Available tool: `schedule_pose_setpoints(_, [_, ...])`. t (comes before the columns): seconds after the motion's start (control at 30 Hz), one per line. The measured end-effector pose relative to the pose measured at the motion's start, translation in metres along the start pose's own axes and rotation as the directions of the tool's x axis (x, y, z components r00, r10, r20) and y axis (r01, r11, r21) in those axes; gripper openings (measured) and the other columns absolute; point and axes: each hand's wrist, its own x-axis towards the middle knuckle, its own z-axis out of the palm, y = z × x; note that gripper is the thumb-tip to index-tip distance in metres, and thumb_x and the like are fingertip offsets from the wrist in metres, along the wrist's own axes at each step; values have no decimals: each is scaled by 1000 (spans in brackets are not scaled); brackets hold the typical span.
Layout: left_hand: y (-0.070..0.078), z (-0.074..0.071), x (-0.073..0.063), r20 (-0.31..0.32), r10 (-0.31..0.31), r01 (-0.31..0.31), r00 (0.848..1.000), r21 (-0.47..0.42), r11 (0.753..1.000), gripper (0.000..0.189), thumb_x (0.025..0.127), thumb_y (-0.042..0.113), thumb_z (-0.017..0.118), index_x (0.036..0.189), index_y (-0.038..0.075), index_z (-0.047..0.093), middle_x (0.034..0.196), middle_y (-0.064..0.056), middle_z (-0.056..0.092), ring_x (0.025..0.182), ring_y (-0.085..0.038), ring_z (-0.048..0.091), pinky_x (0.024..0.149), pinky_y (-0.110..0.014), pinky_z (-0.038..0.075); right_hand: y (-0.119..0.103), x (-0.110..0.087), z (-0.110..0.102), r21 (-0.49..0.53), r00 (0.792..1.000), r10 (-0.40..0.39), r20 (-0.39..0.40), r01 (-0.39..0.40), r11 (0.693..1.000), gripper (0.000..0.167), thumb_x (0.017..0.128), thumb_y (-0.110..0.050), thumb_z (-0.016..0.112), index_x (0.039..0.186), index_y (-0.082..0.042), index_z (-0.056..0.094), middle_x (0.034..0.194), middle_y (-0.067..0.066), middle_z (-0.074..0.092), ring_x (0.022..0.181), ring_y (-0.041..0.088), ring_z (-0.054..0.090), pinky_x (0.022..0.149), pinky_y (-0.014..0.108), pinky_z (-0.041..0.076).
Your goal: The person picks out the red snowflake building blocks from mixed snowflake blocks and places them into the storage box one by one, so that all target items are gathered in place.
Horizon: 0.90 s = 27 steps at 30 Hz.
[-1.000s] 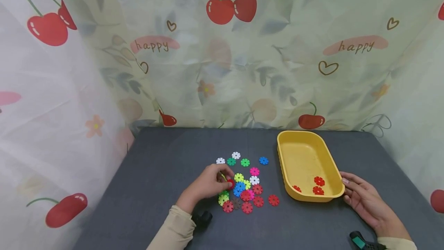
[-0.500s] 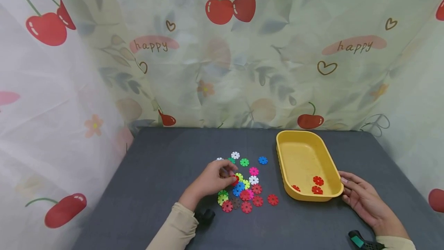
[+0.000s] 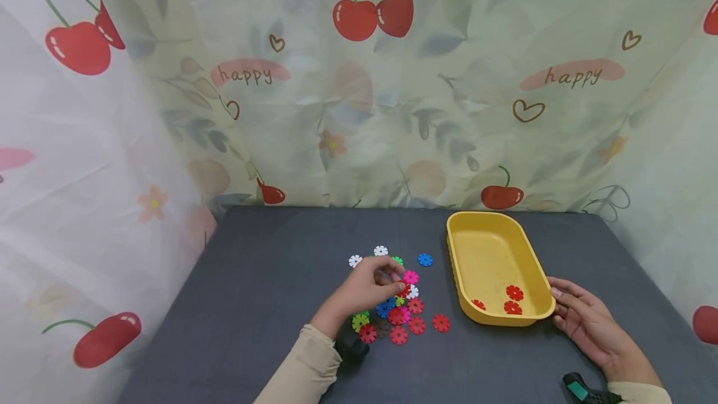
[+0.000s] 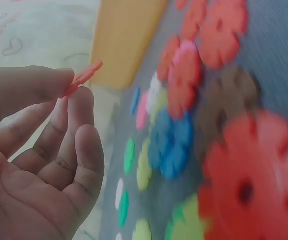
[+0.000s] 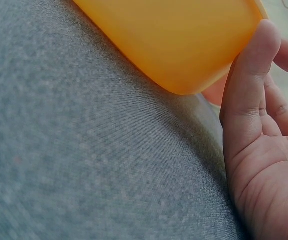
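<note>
Thumb and fingertips of my left hand (image 3: 364, 288) pinch a red snowflake disc (image 4: 84, 79), raised over the pile in the left wrist view. Below it lie notched plastic discs in several colours, among them a blue disc (image 4: 170, 145), a brown disc (image 4: 229, 107) and a large-looking red disc (image 4: 256, 180) close to the camera. At the right, my right hand (image 3: 589, 323) touches the near right corner of the yellow tray (image 3: 457, 267), its thumb against the outer wall and its fingers loosely extended. Several red discs (image 3: 514, 292) lie inside the tray's near end.
A dark grey cloth (image 3: 269, 267) covers the table. White discs (image 3: 355, 260) and a lone blue disc (image 3: 425, 259) lie at the far side of the pile. Another red disc (image 3: 440, 323) sits between pile and tray. A printed curtain (image 3: 314, 117) hangs behind and at both sides.
My left hand has moved right across the pile, carrying the red snowflake disc toward the tray. My right hand and the tray have stayed put.
</note>
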Motion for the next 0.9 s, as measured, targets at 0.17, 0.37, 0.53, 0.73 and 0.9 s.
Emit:
schedule_pose_setpoints(0.17, [6, 10, 8, 12, 22, -21, 1000, -61, 998, 24, 100, 16, 75, 121, 6, 73, 105, -6, 68, 87, -24, 72, 72, -25, 57, 0, 1, -1, -19, 1000, 3, -12, -3, 1000, 37, 116, -12, 39, 131, -24, 71, 119, -3, 76, 94, 10, 72, 78, 27, 61])
schedule_pose_setpoints(0.37, [20, 25, 19, 18, 39, -37, 999, -120, 992, 17, 99, 14, 76, 115, 11, 74, 104, -5, 69, 89, -39, 71, 68, -23, 54, 0, 1, -2, -26, 1000, 8, -26, -8, 1000, 36, 116, -13, 40, 130, -24, 71, 118, -3, 76, 94, 10, 72, 78, 27, 61])
schedule_pose_setpoints(0.53, [33, 38, 28, 33, 63, -58, 997, -146, 988, 16, 99, 13, 74, 115, 9, 75, 104, -5, 69, 84, -30, 70, 67, -22, 52, 0, 1, -2, -24, 999, 9, -30, -9, 1000, 35, 116, -13, 40, 130, -24, 70, 118, -3, 75, 94, 10, 72, 78, 27, 61])
schedule_pose_setpoints(0.73, [43, 53, 39, 54, 79, -68, 995, -186, 980, 19, 99, 12, 74, 116, 3, 74, 102, -4, 69, 85, -24, 71, 72, -20, 54, 1, 1, -2, -23, 1000, 9, -30, -9, 1000, 35, 116, -12, 41, 130, -24, 71, 117, -3, 76, 94, 11, 72, 78, 27, 61])
schedule_pose_setpoints(0.9, [49, 63, 47, 60, 76, -62, 995, -208, 976, 20, 99, 12, 75, 117, 5, 75, 102, -3, 71, 83, -18, 71, 73, -20, 55, 0, 1, -2, -17, 1000, 0, -14, -1, 1000, 36, 116, -11, 39, 131, -23, 71, 117, -2, 76, 94, 11, 72, 78, 26, 61])
